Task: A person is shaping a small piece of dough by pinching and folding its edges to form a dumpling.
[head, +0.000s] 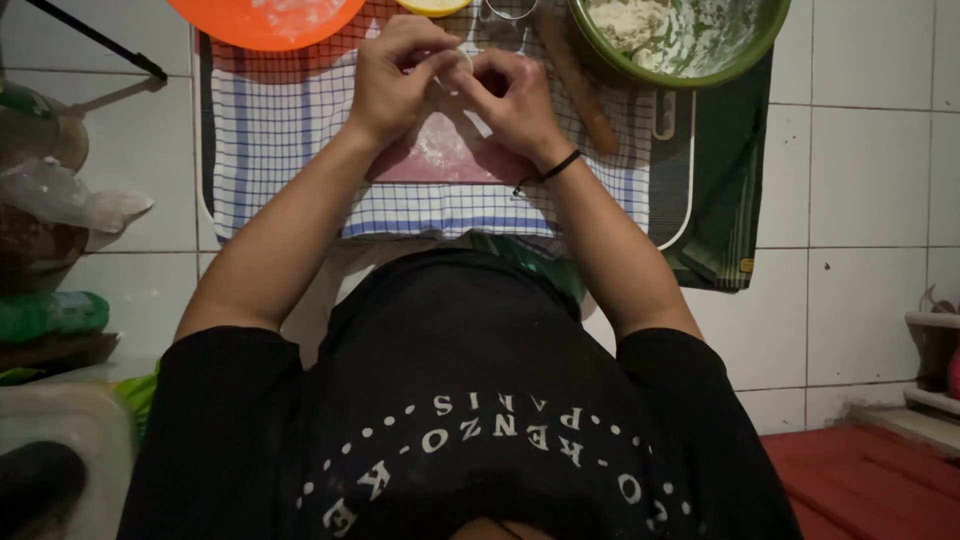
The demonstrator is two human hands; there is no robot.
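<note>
My left hand (395, 80) and my right hand (515, 100) meet over a pink mat (440, 160) and pinch a small pale round of dough (458, 68) between their fingertips. A dark band circles my right wrist. The mat lies on a white checked cloth (280, 130) with blue stripes. A wooden rolling pin (585, 95) lies just right of my right hand. Behind it stands a green bowl (765, 35) with flour in it.
An orange plate (265, 15) dusted with flour, a yellow object (432, 5) and a metal ring (510, 10) sit at the cloth's far edge. A dark green cloth (725, 190) lies on the white tiles to the right. Bags and a green bottle (50, 312) crowd the left; a red mat (870, 480) is lower right.
</note>
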